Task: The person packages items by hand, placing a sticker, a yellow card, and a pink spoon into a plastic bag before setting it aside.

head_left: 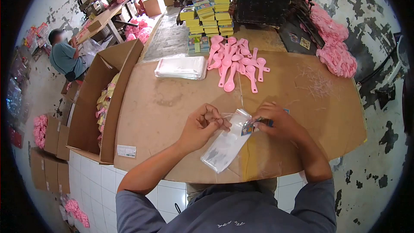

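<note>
On the cardboard-covered table, a stack of clear plastic bags lies slanted in front of me. My left hand is at the upper left of these bags, its thumb and fingertips pinched together on a thin clear edge of plastic. A small printed card lies over the upper right part of the bags. My right hand holds this card near its right end, fingers curled. Farther up the table is a pile of pink spoons, and left of it a second stack of clear bags.
Stacks of printed cards stand behind the spoons. A tall open cardboard box borders the table's left side. Thin plastic scraps lie at the right. Pink bundles hang beyond. One person sits at far left, another at the back.
</note>
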{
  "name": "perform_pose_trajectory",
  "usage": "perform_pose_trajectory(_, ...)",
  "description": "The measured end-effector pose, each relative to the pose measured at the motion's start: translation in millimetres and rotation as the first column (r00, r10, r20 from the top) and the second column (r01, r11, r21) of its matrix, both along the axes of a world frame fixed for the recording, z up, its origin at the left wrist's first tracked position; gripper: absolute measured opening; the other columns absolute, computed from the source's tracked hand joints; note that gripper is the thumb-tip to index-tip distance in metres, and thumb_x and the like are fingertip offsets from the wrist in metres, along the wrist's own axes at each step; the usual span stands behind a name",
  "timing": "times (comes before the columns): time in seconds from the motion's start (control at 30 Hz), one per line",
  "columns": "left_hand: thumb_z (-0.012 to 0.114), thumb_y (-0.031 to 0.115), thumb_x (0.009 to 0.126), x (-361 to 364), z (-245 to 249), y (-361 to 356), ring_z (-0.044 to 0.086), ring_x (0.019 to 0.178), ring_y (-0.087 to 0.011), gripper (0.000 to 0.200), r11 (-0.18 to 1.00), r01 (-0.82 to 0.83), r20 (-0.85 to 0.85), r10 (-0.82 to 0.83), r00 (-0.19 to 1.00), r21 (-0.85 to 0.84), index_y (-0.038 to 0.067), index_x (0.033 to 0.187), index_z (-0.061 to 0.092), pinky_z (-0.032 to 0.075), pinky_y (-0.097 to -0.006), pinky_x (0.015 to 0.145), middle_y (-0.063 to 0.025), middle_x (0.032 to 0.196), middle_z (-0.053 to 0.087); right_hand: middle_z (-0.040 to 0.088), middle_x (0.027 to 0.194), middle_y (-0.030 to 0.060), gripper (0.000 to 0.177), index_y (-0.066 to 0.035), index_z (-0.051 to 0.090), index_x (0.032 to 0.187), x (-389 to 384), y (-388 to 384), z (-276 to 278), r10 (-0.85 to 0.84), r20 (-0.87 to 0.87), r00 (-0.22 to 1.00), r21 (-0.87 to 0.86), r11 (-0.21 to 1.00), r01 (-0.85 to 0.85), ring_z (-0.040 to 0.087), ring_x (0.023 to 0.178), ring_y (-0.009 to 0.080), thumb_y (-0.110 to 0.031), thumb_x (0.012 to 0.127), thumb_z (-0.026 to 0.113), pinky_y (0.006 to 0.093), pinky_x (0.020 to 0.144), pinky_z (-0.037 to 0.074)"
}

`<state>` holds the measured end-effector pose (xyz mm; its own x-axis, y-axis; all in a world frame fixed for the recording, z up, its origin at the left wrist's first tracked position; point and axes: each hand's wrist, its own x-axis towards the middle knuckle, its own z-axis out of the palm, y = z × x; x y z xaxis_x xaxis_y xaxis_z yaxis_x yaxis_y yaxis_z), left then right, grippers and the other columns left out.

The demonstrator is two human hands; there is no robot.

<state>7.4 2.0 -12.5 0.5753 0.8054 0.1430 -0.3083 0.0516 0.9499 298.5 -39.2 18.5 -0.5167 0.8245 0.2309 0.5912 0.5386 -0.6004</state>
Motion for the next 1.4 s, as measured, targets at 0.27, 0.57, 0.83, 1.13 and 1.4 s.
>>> perform_pose_trajectory(0.27,0.065,-0.002,0.097,8.2,4.4,-9.5,0.073,0.096,-0.0196,0.031,1.000,0.025,-0.134,-0.025,0.991,-0.001,0.001,0.124,0.050,0.058,-0.0314,0.085,-0.0160,0.101,0.075,0.071,0.103,0.0089,0.022,-0.004,0.068,0.113,-20.8,-12.8,10.0,-0.343,-0.581,0.738,-0.332,0.928,0.170,0.069,0.095,0.0180,-0.006,0.091,0.072,0.0321,0.081,0.054)
perform_pose_trajectory(0.57,0.063,-0.001,0.099,7.9,8.2,-15.3,0.071,0.103,-0.0173,0.045,0.992,0.092,-0.288,-0.063,0.955,0.089,0.000,0.140,0.046,0.056,-0.0302,0.089,-0.0160,0.105,0.074,0.067,0.095,0.0092,0.020,-0.009,0.076,0.111,-20.4,-10.9,9.9,-0.100,-0.261,0.960,-0.071,0.994,0.085,0.065,0.088,0.0210,-0.006,0.091,0.071,0.0331,0.076,0.051)
perform_pose_trajectory(0.83,0.062,-0.001,0.099,9.2,5.6,-17.2,0.071,0.102,-0.0162,0.048,0.988,0.101,-0.310,-0.060,0.949,0.119,0.003,0.144,0.045,0.056,-0.0304,0.089,-0.0138,0.107,0.074,0.064,0.094,0.0095,0.021,-0.008,0.076,0.110,-16.3,-9.0,8.4,-0.074,-0.266,0.961,-0.025,0.997,0.070,0.064,0.085,0.0228,-0.004,0.089,0.073,0.0350,0.074,0.050)
perform_pose_trajectory(1.13,0.062,-0.003,0.098,7.5,10.6,-18.0,0.072,0.100,-0.0160,0.052,0.932,0.196,-0.458,-0.037,0.888,0.305,0.002,0.146,0.042,0.058,-0.0286,0.085,-0.0147,0.108,0.074,0.069,0.103,0.0101,0.026,-0.004,0.072,0.116,-39.3,-14.8,4.0,-0.129,-0.321,0.938,-0.136,0.987,0.089,0.068,0.090,0.0189,-0.005,0.090,0.072,0.0308,0.076,0.052)
perform_pose_trajectory(1.4,0.063,0.000,0.099,9.8,7.9,-15.2,0.069,0.092,-0.0109,0.051,0.992,-0.049,-0.210,0.073,0.975,0.115,0.001,0.145,0.042,0.055,-0.0240,0.078,-0.0103,0.103,0.072,0.070,0.107,0.0060,0.032,-0.001,0.067,0.123,-34.9,-9.5,-13.3,-0.306,-0.507,0.806,-0.278,0.943,0.183,0.064,0.090,0.0094,-0.008,0.093,0.071,0.0270,0.077,0.051)
